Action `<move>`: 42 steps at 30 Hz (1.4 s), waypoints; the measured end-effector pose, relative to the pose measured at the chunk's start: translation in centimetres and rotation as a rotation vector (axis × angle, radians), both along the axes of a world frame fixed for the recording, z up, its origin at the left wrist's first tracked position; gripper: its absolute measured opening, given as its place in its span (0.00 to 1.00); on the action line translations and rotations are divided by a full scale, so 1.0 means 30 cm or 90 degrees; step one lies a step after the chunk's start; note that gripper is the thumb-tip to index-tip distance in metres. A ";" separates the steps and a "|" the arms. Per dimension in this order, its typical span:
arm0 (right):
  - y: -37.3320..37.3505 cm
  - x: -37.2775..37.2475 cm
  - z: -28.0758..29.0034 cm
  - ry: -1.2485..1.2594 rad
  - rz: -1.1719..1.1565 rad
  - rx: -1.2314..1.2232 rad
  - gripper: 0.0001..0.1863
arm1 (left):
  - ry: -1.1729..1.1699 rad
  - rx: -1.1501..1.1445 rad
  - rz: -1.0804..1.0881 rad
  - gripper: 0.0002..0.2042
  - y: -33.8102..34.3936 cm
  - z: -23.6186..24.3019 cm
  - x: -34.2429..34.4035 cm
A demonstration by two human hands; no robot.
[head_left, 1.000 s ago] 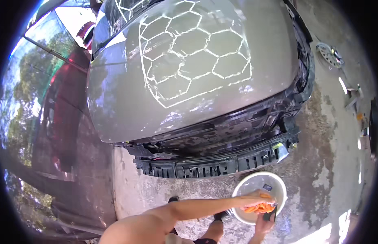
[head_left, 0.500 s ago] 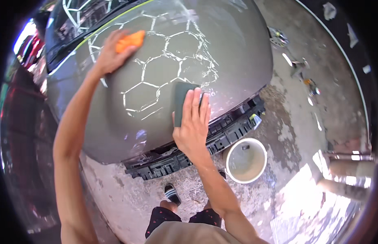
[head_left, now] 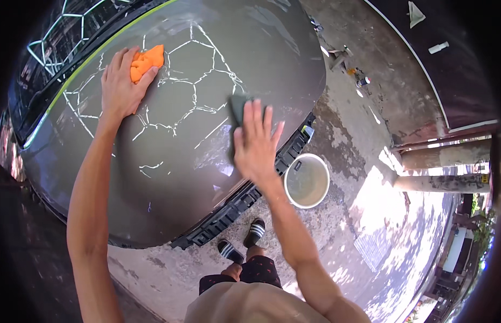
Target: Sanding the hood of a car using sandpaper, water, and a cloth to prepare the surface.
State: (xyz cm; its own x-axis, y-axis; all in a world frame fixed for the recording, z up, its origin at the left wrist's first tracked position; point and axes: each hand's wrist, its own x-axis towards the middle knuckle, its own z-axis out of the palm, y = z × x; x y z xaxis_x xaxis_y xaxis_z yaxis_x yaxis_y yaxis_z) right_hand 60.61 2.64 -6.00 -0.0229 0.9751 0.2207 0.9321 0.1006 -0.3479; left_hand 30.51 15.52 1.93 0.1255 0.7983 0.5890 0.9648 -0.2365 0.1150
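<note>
Under my left hand (head_left: 121, 83) is a crumpled orange cloth (head_left: 148, 62), gripped against the grey car hood (head_left: 175, 177) on its far left part. My right hand (head_left: 257, 142) holds a dark grey-green sheet, which looks like sandpaper (head_left: 239, 110), pressed down on the hood near its front edge. The fingers lie long over the sheet and hide much of it; its corner and left edge show. Bright hexagon-shaped light reflections run across the glossy, wet-looking hood between and around both hands.
A white bucket (head_left: 307, 181) with cloudy water stands on the concrete floor (head_left: 336, 231) right of my feet. Black plastic trim (head_left: 212, 229) runs along the hood's front edge. The windshield (head_left: 67, 37) lies at the far left. A small bottle (head_left: 363, 82) is on the floor beyond.
My view has turned and shifted, with the hood now further left in it. Relative to the hood, my right hand has slid along near the front edge. Both sandals now show. Both hands keep their things.
</note>
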 end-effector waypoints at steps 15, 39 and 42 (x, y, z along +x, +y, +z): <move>0.034 0.033 0.033 0.059 -0.066 -0.052 0.34 | -0.003 -0.007 0.032 0.33 0.013 -0.013 0.006; 0.189 0.425 -0.015 -0.070 0.356 0.028 0.37 | -0.150 -0.019 0.065 0.41 -0.006 0.001 0.019; 0.441 0.347 0.058 -0.092 0.453 0.103 0.37 | -0.104 -0.013 0.150 0.45 -0.018 0.015 0.048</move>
State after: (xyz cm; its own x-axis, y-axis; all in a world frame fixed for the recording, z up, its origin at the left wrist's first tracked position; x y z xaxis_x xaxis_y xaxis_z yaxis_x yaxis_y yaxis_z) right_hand 71.03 15.88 -4.27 -0.6766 0.6690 0.3077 0.6577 0.7370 -0.1562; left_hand 31.96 14.98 2.38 -0.1593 0.8063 0.5696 0.9613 -0.0046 0.2754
